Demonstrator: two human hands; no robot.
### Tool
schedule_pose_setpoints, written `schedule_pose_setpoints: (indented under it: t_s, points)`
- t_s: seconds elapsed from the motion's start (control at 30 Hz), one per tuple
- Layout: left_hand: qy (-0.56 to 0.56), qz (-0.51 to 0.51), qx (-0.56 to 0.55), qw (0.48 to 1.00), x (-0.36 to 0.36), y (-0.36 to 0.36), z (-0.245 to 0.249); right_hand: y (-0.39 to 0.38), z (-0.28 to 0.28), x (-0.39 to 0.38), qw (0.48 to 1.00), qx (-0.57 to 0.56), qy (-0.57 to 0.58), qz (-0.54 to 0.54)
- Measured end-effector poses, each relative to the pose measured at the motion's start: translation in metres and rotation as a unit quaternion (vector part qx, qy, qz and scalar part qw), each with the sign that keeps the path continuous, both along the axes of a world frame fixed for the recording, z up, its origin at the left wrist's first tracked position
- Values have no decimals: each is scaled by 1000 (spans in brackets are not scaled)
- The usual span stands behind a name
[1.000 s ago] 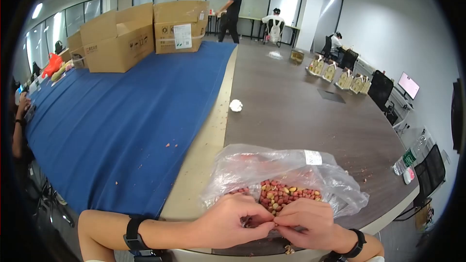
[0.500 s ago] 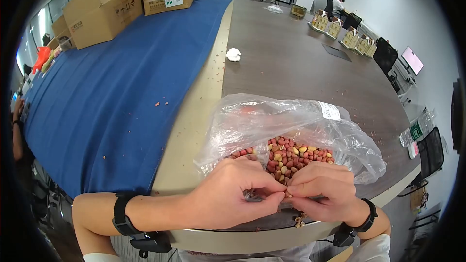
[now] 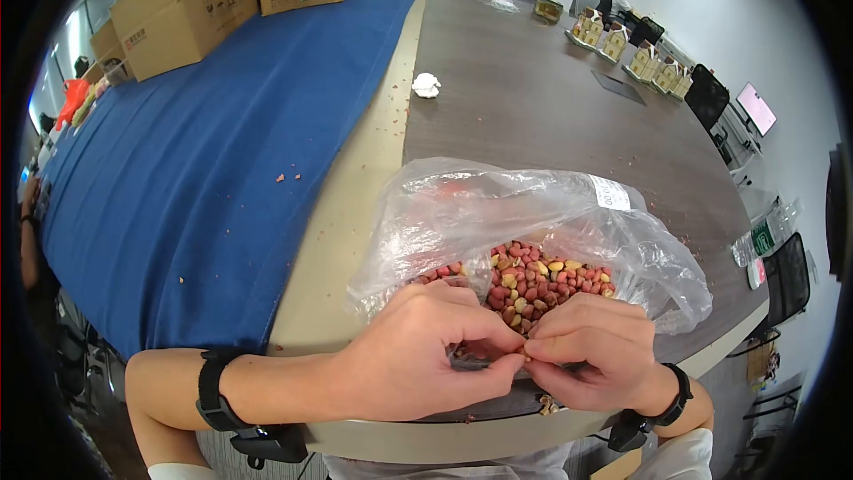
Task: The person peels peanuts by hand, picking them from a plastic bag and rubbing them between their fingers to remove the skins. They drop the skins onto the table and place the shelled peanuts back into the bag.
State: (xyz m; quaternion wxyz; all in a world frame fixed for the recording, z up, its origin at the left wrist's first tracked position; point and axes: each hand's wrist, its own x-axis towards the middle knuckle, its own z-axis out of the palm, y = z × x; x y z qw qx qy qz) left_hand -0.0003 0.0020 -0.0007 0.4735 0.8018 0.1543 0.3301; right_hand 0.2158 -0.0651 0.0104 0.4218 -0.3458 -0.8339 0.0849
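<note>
In front of me a clear plastic bag (image 3: 498,196) lies open on the table with many red-skinned peanuts (image 3: 542,283) in it, some of them pale yellow. My left hand (image 3: 431,356) and my right hand (image 3: 597,351) meet at the bag's near edge. Thumb and forefinger of each are closed in a pinch on one small peanut (image 3: 525,355), mostly hidden by the fingertips. Just below the right fingers, a few peeled skins (image 3: 547,404) lie near the table edge.
A blue cloth (image 3: 213,187) covers the left side, with cardboard boxes (image 3: 187,13) at its far end. A crumpled white tissue (image 3: 426,85) sits beyond the bag. Small house models (image 3: 615,42) line the far right edge. Crumbs dot the pale strip (image 3: 355,178). A water bottle (image 3: 766,233) is at right.
The view has shifted slightly, so the background sits a little higher. Both hands stay pinched together at the same spot, with only slight finger movement.
</note>
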Motion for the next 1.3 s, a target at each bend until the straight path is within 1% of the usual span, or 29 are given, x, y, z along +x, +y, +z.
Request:
schedule_pose_setpoints:
  t_s: [0.27,0.47,0.8,0.97,1.3]
  points:
    - [1,5,17,1000,-1,1,-3,0,0,-1,1000,-2,3,2]
    - [-12,-13,-23,1000,-1,0,2,0,1,-2,1000,4,5,-3]
    - [-4,-6,-4,1000,-1,0,-1,0,-1,-3,1000,13,-6,-12]
    - [-6,-14,-12,1000,-1,0,0,-1,-2,-2,1000,9,1,1]
    - [-16,-25,23,999,-2,2,-3,1,-2,1,1000,9,9,22]
